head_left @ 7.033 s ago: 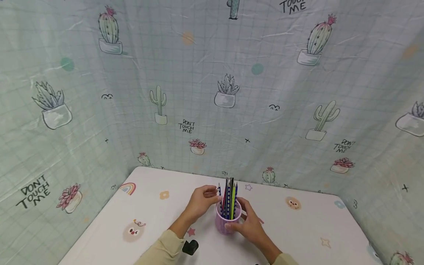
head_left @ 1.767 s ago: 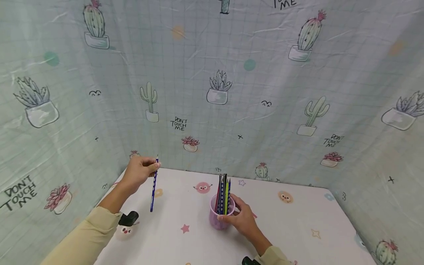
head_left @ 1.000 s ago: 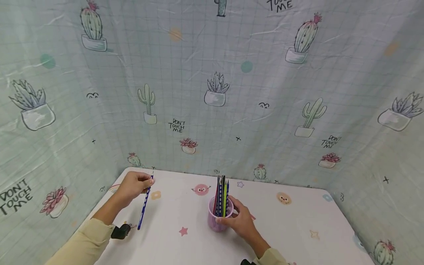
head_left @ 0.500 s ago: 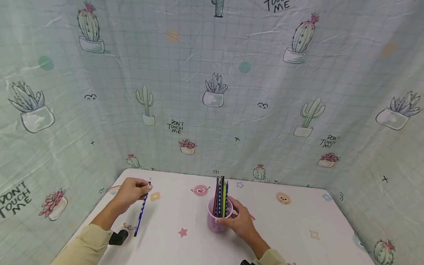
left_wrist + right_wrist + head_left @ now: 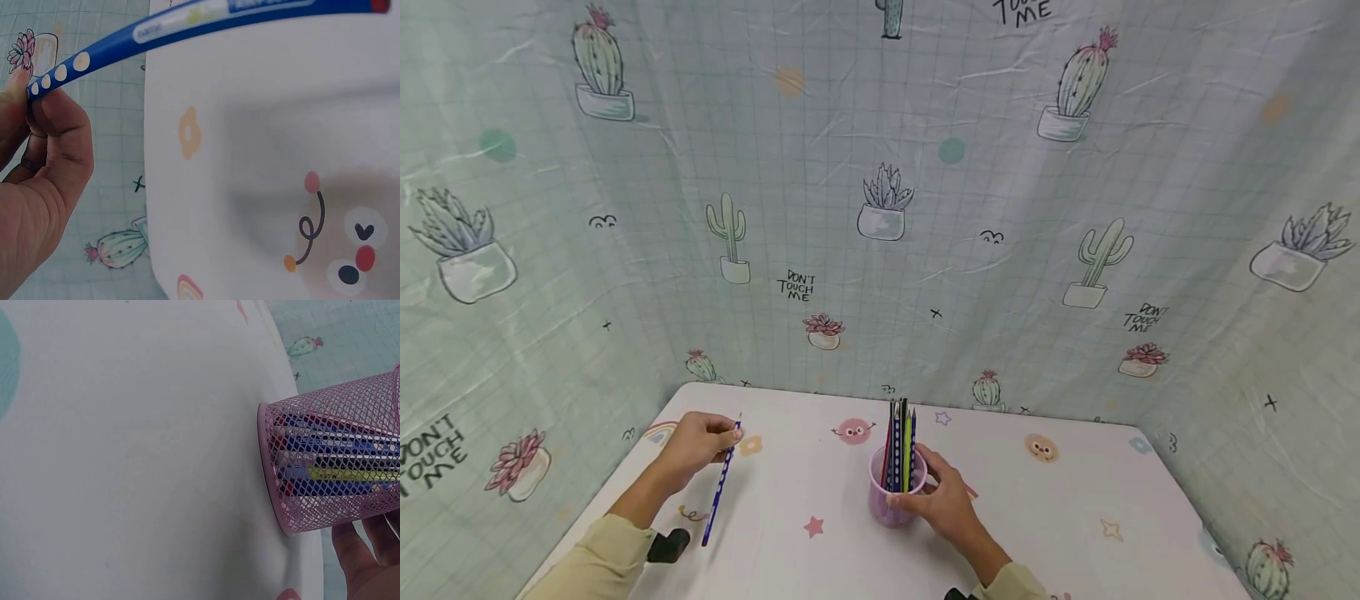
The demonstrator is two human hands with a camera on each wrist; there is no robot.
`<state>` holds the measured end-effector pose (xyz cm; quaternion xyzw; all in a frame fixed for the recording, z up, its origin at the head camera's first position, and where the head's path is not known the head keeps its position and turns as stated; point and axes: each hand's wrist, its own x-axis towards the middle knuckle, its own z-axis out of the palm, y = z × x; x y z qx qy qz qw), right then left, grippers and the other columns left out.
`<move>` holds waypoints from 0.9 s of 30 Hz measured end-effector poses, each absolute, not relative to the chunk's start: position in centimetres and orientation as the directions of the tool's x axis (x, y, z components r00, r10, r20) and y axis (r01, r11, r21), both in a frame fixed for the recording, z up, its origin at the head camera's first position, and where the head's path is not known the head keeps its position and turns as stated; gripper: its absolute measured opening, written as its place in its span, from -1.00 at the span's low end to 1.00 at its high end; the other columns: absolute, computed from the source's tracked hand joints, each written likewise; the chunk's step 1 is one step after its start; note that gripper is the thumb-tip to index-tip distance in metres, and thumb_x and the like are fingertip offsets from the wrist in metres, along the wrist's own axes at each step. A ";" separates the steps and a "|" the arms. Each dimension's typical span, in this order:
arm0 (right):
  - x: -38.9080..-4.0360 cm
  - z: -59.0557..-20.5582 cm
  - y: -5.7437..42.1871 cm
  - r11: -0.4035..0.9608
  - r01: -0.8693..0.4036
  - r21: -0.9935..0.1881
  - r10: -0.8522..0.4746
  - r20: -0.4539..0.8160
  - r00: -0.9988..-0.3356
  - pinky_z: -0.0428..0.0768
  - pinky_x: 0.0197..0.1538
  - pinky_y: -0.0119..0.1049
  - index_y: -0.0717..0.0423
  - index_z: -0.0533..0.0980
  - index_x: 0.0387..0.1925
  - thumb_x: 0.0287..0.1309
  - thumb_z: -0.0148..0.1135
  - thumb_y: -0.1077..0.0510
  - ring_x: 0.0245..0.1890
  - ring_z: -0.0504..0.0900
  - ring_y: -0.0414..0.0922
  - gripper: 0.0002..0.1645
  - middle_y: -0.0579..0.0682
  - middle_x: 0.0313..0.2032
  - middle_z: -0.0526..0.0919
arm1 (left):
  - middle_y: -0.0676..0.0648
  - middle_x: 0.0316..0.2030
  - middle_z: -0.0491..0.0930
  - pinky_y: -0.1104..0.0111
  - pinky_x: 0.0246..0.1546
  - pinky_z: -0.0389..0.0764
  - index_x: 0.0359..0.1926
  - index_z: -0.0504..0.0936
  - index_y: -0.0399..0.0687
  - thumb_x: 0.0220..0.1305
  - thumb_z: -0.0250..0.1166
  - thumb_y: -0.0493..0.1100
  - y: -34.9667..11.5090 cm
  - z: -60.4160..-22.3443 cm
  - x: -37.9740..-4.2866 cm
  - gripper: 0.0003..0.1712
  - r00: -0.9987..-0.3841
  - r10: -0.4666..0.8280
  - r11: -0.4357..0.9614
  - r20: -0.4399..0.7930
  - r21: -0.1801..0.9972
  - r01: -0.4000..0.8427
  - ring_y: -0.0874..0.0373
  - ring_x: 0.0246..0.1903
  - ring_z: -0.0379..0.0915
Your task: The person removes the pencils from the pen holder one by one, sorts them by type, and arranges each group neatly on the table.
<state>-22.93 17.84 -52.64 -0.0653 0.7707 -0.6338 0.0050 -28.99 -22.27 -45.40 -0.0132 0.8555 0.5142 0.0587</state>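
My left hand (image 5: 692, 448) pinches a blue pencil with white dots (image 5: 719, 492) near its sharpened tip, over the table's left side. The pencil slants, its red-capped end down toward me. Close up in the left wrist view, thumb and fingers grip the dotted part of the pencil (image 5: 187, 24). At mid-table, my right hand (image 5: 953, 502) holds a pink mesh pencil cup (image 5: 887, 510) from its right side, thumb at the front rim. Upright in the cup stand several pencils (image 5: 898, 446), dark blue dotted, yellow-green, red and black. The right wrist view shows their lower ends through the mesh (image 5: 331, 465).
The white table (image 5: 1037, 542) carries printed cartoon faces, stars and flowers. A cactus-print curtain (image 5: 820, 183) surrounds its back and sides. A black wrist camera (image 5: 668, 546) sits by the left sleeve.
My left hand drew the dotted pencil out of the cup and carried it left, then lowered it toward the table. My right hand keeps holding the cup.
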 end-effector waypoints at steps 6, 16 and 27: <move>-23.0 -52.6 18.0 0.164 -0.090 -0.982 -0.102 0.074 -0.992 0.70 0.21 -0.05 0.13 0.32 0.51 -0.10 0.71 0.16 0.26 0.64 0.18 0.14 0.28 0.38 0.51 | -0.13 -0.32 0.65 0.36 -0.33 0.66 0.02 0.63 -0.53 0.47 0.25 -0.33 -22.0 -45.7 -29.1 -0.72 -0.991 0.034 0.466 -0.132 0.879 -0.101 0.12 -0.37 0.49; -23.2 -52.5 18.0 0.160 -0.091 -0.983 -0.109 0.074 -0.991 0.71 0.20 -0.11 0.14 0.33 0.50 -0.10 0.71 0.17 0.25 0.64 0.16 0.13 0.29 0.37 0.51 | -0.21 -0.28 0.65 0.36 -0.34 0.68 0.02 0.63 -0.55 0.45 0.26 -0.34 -22.2 -46.5 -29.3 -0.72 -0.988 0.034 0.468 -0.150 0.876 -0.117 0.11 -0.36 0.50; -23.1 -52.4 17.8 0.177 -0.092 -0.980 -0.108 0.074 -0.991 0.70 0.22 -0.04 0.13 0.31 0.51 -0.09 0.71 0.17 0.25 0.65 0.17 0.14 0.29 0.37 0.51 | -0.25 -0.26 0.66 0.31 -0.34 0.67 0.00 0.64 -0.51 0.45 0.25 -0.33 -22.6 -47.3 -29.5 -0.74 -0.978 0.012 0.471 -0.208 0.864 -0.178 0.09 -0.37 0.49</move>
